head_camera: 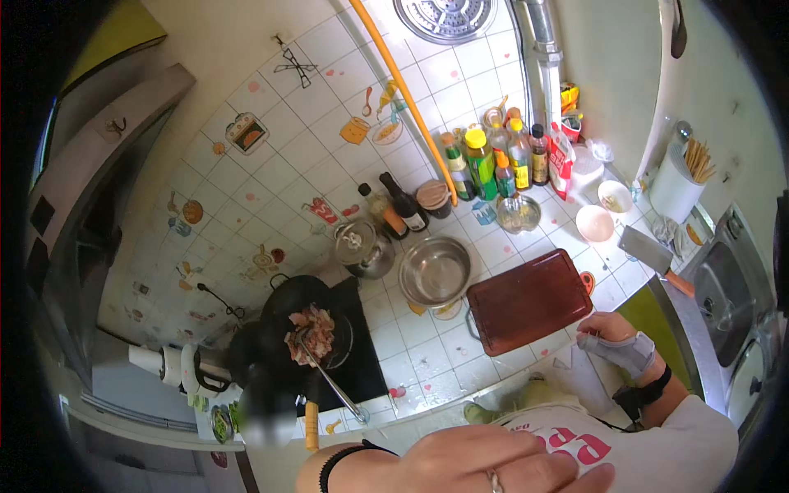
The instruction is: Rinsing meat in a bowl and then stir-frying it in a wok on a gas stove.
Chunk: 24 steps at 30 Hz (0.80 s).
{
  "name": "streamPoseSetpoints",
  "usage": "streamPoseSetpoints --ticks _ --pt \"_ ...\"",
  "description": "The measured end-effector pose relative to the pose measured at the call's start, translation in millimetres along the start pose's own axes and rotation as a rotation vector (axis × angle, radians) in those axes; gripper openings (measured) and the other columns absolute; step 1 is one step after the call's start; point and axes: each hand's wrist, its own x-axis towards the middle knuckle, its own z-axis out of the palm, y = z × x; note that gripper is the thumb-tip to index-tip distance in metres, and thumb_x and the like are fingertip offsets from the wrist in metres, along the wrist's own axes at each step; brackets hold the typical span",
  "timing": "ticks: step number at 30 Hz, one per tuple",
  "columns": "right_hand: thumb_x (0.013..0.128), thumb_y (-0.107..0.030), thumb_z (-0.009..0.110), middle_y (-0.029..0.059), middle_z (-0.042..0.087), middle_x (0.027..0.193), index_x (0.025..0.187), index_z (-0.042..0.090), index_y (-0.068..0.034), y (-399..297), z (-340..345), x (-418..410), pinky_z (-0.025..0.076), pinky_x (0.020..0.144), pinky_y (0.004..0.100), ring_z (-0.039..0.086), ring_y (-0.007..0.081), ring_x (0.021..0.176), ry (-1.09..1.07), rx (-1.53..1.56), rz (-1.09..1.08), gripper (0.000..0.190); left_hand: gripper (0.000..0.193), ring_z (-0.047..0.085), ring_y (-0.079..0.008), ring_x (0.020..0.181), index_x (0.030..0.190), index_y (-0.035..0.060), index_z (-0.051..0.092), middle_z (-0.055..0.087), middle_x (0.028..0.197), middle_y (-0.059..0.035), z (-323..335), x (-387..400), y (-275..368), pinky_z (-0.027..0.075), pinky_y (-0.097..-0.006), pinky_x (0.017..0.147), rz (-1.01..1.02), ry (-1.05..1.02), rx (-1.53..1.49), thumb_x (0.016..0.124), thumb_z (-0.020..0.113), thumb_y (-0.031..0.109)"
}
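My left hand is large in the foreground at the bottom, close to the camera. It wears a ring, its palm side is hidden, and I see nothing held. At the right my right hand, with a grey wrap and a black wrist strap, has curled fingers near the corner of a red-brown rectangular board. Nothing shows in it; its inner side is hidden. To the left a black wok on a black cooktop holds pieces of meat. A metal-handled utensil leans in the meat.
A steel basin and a lidded steel pot stand behind the board. Several seasoning bottles line the wall. A cleaver lies near the sink, beside bowls. A wooden-ended handle juts over the front edge.
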Motion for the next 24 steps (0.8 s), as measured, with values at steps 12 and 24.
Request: streamPoseSetpoints --ticks 12,24 --pt "0.076 -0.021 0.065 0.0146 0.064 0.077 0.086 0.067 -0.002 54.0 -29.1 -65.4 0.05 0.063 0.0357 0.062 0.0276 0.07 0.103 -0.128 0.12 0.021 0.031 0.053 -0.014 0.056 0.098 0.0027 0.065 0.062 0.074 -0.0057 65.3 -244.7 -216.4 0.043 -0.0261 0.052 -1.423 -0.047 0.185 0.092 0.056 0.032" --pt "0.076 -0.02 0.065 0.0175 0.065 0.074 0.083 0.068 0.001 5.4 -35.8 -134.2 0.05 0.063 0.0355 0.064 0.0284 0.068 0.333 -0.107 0.555 0.023 0.017 0.059 -0.0164 0.069 0.096 0.0002 0.058 0.062 0.084 -0.005 71.6 -359.9 -352.6 0.043 -0.029 0.056 -1.571 1.281 -0.452 0.086 0.062 0.014"
